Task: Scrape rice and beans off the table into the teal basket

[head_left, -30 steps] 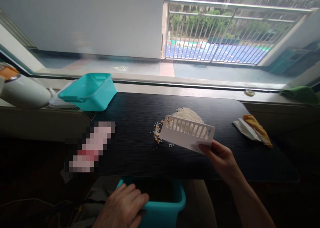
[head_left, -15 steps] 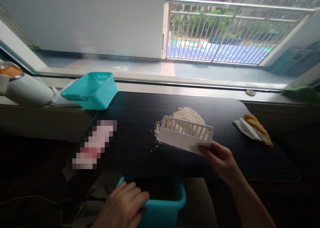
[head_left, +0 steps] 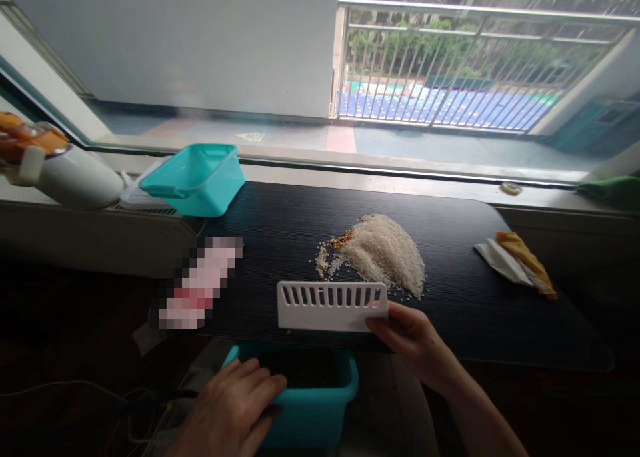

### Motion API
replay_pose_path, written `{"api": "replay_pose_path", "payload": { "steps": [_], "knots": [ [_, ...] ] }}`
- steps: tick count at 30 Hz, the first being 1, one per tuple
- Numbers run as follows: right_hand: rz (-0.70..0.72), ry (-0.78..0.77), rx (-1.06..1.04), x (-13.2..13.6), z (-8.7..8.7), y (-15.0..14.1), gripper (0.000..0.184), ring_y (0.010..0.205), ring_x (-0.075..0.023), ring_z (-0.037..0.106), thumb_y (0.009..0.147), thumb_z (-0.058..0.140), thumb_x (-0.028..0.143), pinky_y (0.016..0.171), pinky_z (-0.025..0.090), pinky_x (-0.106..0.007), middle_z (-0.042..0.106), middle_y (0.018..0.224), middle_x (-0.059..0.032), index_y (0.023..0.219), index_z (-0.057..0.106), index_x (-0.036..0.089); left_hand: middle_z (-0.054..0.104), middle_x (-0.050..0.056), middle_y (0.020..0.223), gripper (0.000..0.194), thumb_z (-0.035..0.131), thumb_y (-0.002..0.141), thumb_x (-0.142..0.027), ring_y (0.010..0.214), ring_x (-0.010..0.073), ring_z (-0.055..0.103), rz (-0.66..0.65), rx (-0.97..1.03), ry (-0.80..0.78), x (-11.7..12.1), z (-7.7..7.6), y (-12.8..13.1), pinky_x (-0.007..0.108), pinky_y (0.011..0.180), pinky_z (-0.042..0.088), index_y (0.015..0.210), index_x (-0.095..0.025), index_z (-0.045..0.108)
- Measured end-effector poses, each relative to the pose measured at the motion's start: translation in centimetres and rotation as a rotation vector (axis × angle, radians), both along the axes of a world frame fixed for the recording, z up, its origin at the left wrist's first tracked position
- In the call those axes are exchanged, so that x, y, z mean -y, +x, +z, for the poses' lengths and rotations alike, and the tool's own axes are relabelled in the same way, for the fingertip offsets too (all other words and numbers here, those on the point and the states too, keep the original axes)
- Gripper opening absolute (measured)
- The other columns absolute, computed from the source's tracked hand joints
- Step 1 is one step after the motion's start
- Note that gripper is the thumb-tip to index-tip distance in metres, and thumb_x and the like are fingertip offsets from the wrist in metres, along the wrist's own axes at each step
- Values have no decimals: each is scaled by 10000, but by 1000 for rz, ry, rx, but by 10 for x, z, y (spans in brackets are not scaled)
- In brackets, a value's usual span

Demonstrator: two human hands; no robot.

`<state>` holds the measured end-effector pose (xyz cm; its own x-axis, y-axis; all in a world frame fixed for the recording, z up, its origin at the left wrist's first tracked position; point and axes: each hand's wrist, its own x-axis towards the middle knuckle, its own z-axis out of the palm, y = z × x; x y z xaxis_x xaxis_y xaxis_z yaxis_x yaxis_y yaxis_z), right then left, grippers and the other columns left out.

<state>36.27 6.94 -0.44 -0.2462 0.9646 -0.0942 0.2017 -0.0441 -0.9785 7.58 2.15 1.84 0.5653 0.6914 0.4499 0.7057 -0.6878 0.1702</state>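
Observation:
My right hand (head_left: pixel 413 333) grips one end of a white plastic plate (head_left: pixel 330 318) with a row of slots along its upper edge. The plate is above the near part of the dark table, in front of a heap of white rice grains (head_left: pixel 387 247). Small yellow kernels (head_left: pixel 343 238) lie at the heap's left side, with a few grains scattered around them. My left hand (head_left: pixel 243 393) is closed over the left rim of a teal bin (head_left: pixel 313 413) below the table's front edge. The bin's inside is dark, so its contents cannot be made out.
An open teal container (head_left: pixel 213 193) stands at the table's back left, beside a white and orange object (head_left: pixel 83 177). A pixelated pink item (head_left: pixel 210 277) lies at left. White and yellow cloth-like pieces (head_left: pixel 525 263) rest on the dark table (head_left: pixel 280 210) at right. A window is behind.
My right hand has drawn the slotted plate toward me and to the left, away from the rice heap, which now shows more fully. My left hand stays on the bin rim.

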Motion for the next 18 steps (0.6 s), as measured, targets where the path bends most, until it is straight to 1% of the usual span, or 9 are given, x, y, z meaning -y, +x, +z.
{"api": "replay_pose_path", "payload": {
  "steps": [2, 3, 4, 5, 8, 10, 13, 18],
  "knots": [
    [66, -25, 33, 3, 4, 5, 246, 848, -216, 696, 880, 632, 368, 783, 565, -286, 756, 930, -41, 967, 752, 172, 724, -44, 747, 292, 436, 753, -69, 637, 155, 657, 8, -16, -42, 2, -3, -3, 243, 592, 473, 913, -253, 598],
    [68, -26, 38, 3, 6, 8, 241, 857, -221, 697, 873, 641, 367, 785, 567, -288, 758, 933, -41, 965, 755, 176, 717, -40, 737, 273, 444, 759, -78, 618, 155, 648, 9, -22, -76, 3, -4, -4, 242, 573, 467, 900, -253, 599],
    [32, -17, 32, 3, 8, 12, 236, 872, -227, 699, 862, 656, 369, 794, 567, -292, 760, 942, -39, 970, 756, 184, 710, -38, 725, 261, 449, 760, -83, 603, 154, 641, 8, -24, -106, 3, -4, -4, 241, 565, 464, 889, -252, 600],
    [-40, 3, 19, 1, 10, 16, 237, 888, -231, 700, 847, 674, 373, 808, 567, -297, 761, 954, -38, 979, 756, 194, 706, -37, 719, 260, 450, 757, -81, 599, 153, 638, 5, -23, -127, 3, -4, -3, 241, 567, 463, 886, -250, 601],
    [-343, 73, -19, -6, 12, 24, 261, 910, -237, 699, 804, 718, 391, 849, 562, -325, 763, 960, -30, 995, 753, 218, 705, -39, 706, 270, 443, 743, -63, 599, 148, 633, -24, -6, -157, 1, -3, 1, 237, 569, 454, 873, -243, 595],
    [-466, 104, -19, -12, 11, 27, 264, 882, -232, 700, 779, 739, 398, 849, 561, -334, 765, 926, -24, 977, 757, 223, 705, -40, 698, 262, 438, 739, -59, 590, 145, 625, -44, -1, -155, 0, -2, 3, 237, 557, 444, 852, -238, 592],
    [-482, 122, -27, -17, 8, 28, 274, 845, -227, 702, 752, 762, 411, 830, 567, -337, 767, 893, -21, 950, 765, 223, 703, -41, 690, 266, 433, 727, -57, 584, 149, 621, -48, -5, -136, -2, 0, 5, 249, 555, 440, 843, -235, 593],
    [-400, 99, -23, -20, 0, 32, 274, 837, -221, 705, 762, 753, 415, 792, 576, -321, 769, 899, -24, 952, 768, 219, 689, -44, 676, 279, 422, 704, -50, 576, 148, 609, -45, -8, -142, -3, 1, 8, 254, 550, 430, 837, -233, 585]
  ]
}}
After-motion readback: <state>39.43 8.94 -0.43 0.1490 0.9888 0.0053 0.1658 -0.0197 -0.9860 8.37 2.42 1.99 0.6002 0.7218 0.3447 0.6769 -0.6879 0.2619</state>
